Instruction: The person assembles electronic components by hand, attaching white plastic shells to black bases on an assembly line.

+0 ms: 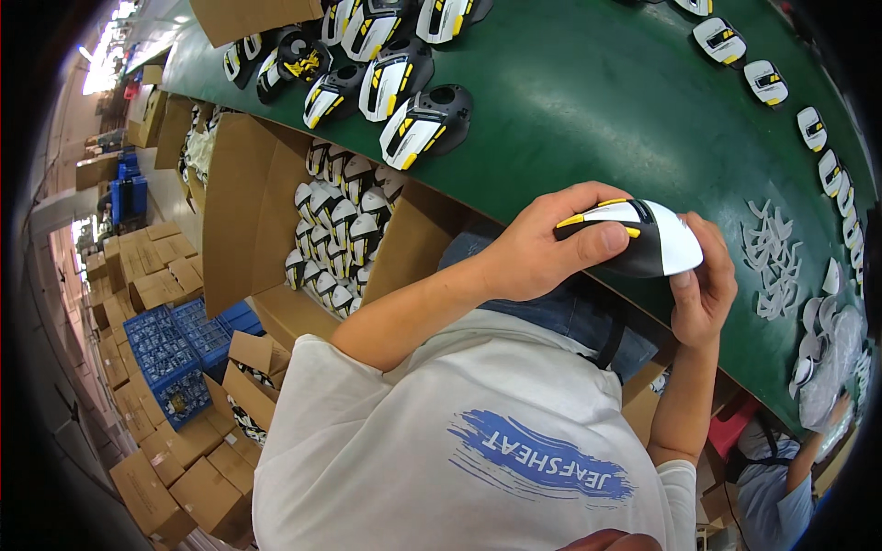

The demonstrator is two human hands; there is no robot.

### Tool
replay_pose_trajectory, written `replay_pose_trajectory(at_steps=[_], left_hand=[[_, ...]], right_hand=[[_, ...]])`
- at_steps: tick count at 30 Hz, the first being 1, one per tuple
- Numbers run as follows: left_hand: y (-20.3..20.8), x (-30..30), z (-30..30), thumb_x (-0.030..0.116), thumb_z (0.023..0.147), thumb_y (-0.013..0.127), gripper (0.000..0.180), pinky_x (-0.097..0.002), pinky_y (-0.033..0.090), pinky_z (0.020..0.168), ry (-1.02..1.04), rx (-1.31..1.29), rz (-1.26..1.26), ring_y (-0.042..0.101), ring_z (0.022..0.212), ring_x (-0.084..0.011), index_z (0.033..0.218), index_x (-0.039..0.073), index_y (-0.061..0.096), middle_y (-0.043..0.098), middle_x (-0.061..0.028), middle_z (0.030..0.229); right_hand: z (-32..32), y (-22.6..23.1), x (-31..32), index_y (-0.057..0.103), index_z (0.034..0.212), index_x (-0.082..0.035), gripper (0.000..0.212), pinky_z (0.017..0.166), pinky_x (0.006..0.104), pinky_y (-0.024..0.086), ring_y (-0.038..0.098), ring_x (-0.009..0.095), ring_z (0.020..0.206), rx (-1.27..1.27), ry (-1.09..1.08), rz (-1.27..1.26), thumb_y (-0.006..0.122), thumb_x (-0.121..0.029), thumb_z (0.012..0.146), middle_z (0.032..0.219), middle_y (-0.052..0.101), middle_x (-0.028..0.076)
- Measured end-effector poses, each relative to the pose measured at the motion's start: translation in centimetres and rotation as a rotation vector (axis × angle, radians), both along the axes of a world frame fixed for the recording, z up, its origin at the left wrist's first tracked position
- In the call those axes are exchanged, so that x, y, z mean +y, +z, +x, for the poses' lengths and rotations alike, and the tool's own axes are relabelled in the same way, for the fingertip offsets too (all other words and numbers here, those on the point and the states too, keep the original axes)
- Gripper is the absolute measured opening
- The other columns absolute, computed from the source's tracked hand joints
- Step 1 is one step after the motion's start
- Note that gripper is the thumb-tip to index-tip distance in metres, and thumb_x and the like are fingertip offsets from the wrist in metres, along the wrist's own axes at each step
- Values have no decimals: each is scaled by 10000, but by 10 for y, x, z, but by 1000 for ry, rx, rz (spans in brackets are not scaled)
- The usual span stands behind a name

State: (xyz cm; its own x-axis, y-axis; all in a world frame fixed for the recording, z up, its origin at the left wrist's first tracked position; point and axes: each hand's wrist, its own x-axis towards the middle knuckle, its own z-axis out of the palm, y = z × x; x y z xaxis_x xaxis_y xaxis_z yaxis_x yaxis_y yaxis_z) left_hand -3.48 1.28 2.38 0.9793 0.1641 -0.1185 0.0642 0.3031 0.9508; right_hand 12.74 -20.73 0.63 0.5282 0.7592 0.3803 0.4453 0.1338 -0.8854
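Note:
Between my two hands is a rounded plastic shell [669, 241], white on top with a black side and yellow strips, held just above the table's near edge. My left hand [551, 243] grips its narrow end, the thumb pressed on the black and yellow side. At the broad white end, my right hand [703, 285] closes round the rim with thumb and fingers. What lies under the shell is hidden. Similar larger pieces with black bases [427, 124] stand in a group at the table's far left.
The green table [588, 110] curves along the far side. Loose white plastic strips [770, 262] lie at the right, near a clear bag [831, 367] and a co-worker's hand [838, 409]. A row of shells [767, 83] runs along the far right. An open carton [248, 211] full of shells stands left.

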Motion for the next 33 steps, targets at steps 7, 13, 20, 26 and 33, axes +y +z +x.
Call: replay_pose_trajectory(at_steps=[7,13,20,26,33], left_hand=[[-3,9,-15,462,1201,575,484,-321,558,972,-24,9,-367,658,1025,-125,1403,35,679,734,-65,1210],[11,71,-127,530,1208,436,732,-444,594,1010,228,226,-524,698,1214,-295,1719,8,401,665,-202,1443],[-74,164,-409,537,1158,623,507,-433,557,1016,1173,431,-276,691,1008,-203,1371,86,711,787,-105,1177],[-156,145,-507,531,1085,734,667,-392,497,1078,1443,1081,86,650,1194,-203,1561,92,572,677,-87,1442],[-231,174,-457,489,992,829,875,-598,364,1268,1334,1368,935,479,1501,-429,1708,178,435,491,-219,1648]], right_hand=[[0,-2,-6,761,1270,46,266,992,406,562,735,313,1075,-30,31,-200,710,11,1012,1197,780,200],[5,-1,-18,763,1363,32,314,1030,398,557,725,287,1109,-53,66,-251,655,0,1069,1193,786,176],[5,-5,-14,751,1397,19,314,1006,372,556,721,266,1126,-61,83,-325,651,-63,1111,1222,771,167],[-4,-4,-11,731,1452,-3,346,973,347,547,715,234,1107,-104,-1,-427,650,-96,1130,1209,768,156],[-7,-3,-3,734,1451,-18,350,950,348,549,718,218,1047,-114,-75,-459,669,-72,1112,1140,774,114]])
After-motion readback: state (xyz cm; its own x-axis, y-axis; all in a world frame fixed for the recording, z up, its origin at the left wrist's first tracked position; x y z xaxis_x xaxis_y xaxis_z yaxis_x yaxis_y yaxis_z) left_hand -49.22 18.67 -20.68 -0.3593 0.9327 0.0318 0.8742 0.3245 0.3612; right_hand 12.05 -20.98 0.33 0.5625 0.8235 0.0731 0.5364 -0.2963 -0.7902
